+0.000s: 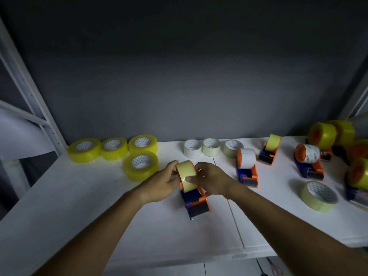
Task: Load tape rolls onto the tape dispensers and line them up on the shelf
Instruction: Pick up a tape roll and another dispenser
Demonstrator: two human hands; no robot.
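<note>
Head view, downward over shelf (79, 206)

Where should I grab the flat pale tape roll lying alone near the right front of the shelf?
Probably from above. The pale tape roll lies flat with its core opening facing up and bare shelf around it, so pinch the wall, thumb inside the core, fingers outside, likely with the right hand.

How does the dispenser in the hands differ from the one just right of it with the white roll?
The held dispenser carries a pale yellow roll; the neighbour carries a white roll. Both hands, left and right, grip the yellow roll, while the neighbour stands untouched. The held dispenser sits nearer the shelf's front edge; the neighbour sits further back. Both have blue bodies with orange parts and point towards the camera.
</note>
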